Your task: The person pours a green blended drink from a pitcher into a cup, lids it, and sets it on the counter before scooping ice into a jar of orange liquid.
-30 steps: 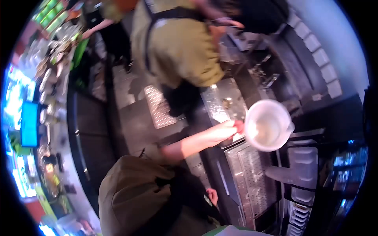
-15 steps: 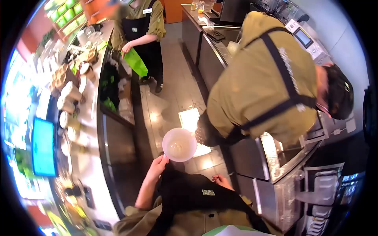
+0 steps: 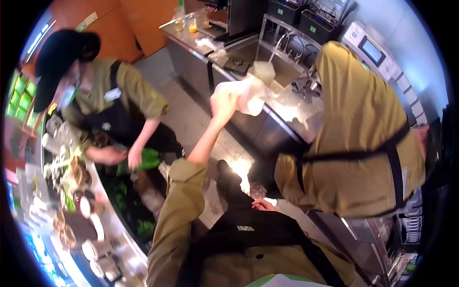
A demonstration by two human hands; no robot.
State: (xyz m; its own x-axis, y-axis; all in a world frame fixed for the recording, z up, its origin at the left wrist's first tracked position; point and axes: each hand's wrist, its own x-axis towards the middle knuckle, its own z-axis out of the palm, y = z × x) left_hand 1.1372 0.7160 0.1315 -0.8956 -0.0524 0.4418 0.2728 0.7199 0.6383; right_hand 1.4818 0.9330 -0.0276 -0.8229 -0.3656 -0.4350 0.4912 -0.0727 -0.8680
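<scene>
My left hand (image 3: 224, 103) reaches forward and grips a whitish translucent plastic tub (image 3: 251, 97), which is tilted near the edge of the sink counter. The fingers close on its near side, and part of the tub is blurred. Low in front of my dark apron (image 3: 267, 229) is my right hand (image 3: 264, 204), holding nothing I can see. Its fingers show only in part and look loosely stretched out. Beyond the tub, a square translucent container (image 3: 264, 71) stands by the metal sink (image 3: 248, 50).
A co-worker (image 3: 358, 129) bends over the counter close on my right. Another co-worker (image 3: 114, 95) stands at the left counter, hands by a green bag (image 3: 146, 159). Cups (image 3: 95, 248) line that counter. A faucet (image 3: 277, 45) rises behind the sink.
My left hand has carried the tub forward and up from over the floor to the sink counter. My view has shifted; the left co-worker now appears nearer, bent over the counter.
</scene>
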